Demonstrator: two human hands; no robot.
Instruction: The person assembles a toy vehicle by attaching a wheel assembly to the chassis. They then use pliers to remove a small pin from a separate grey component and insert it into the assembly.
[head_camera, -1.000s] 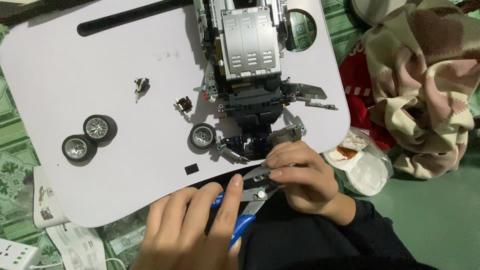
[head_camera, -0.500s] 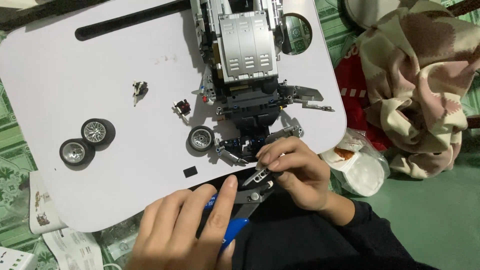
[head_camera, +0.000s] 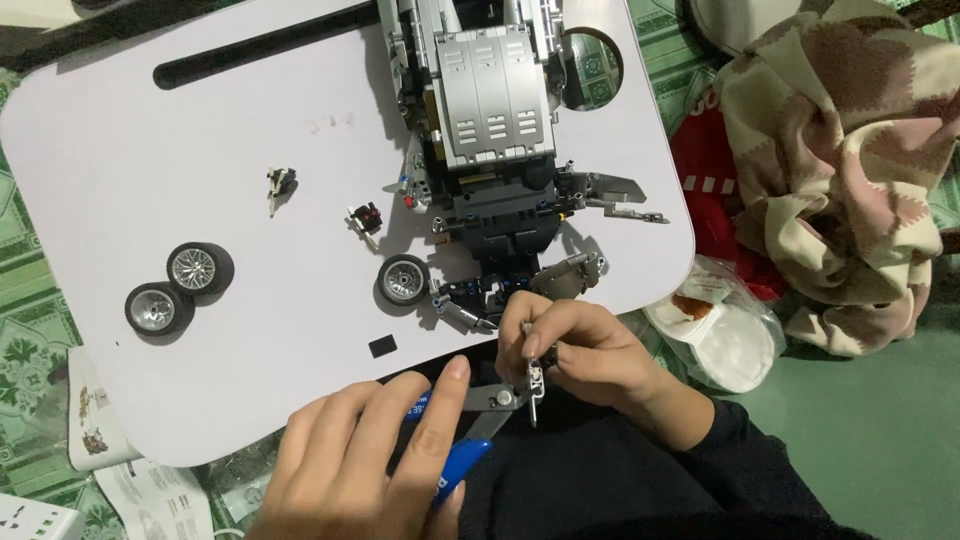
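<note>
The left hand (head_camera: 365, 455) squeezes blue pliers (head_camera: 470, 430) that pinch a small grey part (head_camera: 536, 383); the right hand (head_camera: 580, 350) holds it steady.

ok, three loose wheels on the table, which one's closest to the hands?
The lone wheel beside the grey model car, just above the right hand. The other two wheels sit as a pair near the table's left edge.
</note>
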